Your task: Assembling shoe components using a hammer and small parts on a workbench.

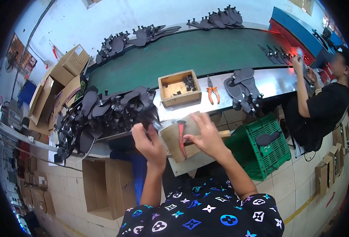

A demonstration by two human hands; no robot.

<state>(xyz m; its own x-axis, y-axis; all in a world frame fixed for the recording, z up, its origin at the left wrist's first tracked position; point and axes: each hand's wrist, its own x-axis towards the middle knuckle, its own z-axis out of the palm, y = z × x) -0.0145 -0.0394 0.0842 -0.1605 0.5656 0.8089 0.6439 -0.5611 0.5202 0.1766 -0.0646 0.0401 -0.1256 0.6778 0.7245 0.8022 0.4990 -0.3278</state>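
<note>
My left hand (149,145) is closed, gripping a dark flip-flop sandal (149,116) that is smeared by motion, in front of the sandal pile. My right hand (209,138) is over a hammer with a red head (181,139) and a wooden handle (225,134). Its fingers are stretched out and the thumb stands apart, near the red head; whether it touches the handle I cannot tell. Under the hammer is a tan work board (169,136) in front of me. Beyond it stands a wooden box (180,100) with small dark pieces inside.
A large heap of dark sandals (103,108) lies at left. Orange-handled pliers (212,93) and stacked sandals (243,89) rest on the metal ledge beside a green conveyor belt (206,47). A green crate (267,148) and cardboard box (107,185) flank me. A co-worker (320,94) sits at right.
</note>
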